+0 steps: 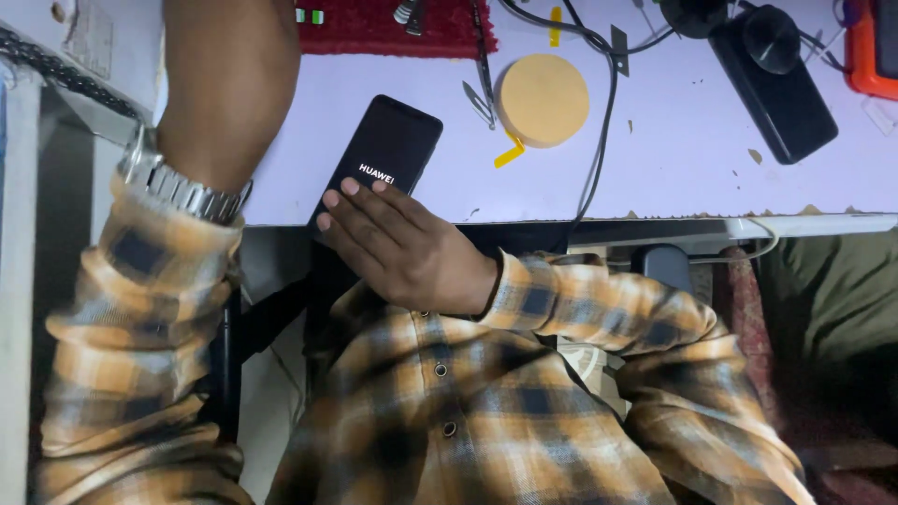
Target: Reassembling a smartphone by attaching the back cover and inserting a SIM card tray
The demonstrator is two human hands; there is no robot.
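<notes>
One black phone (391,150), screen lit w/ white logo, under right hand (402,248).

A round tan pad (543,99) beside tweezers (483,86); black cable (599,140); black power bank (773,82); red mat (393,26).

One head camera — looking steeply down, close over the desk edge (655,210)
</notes>
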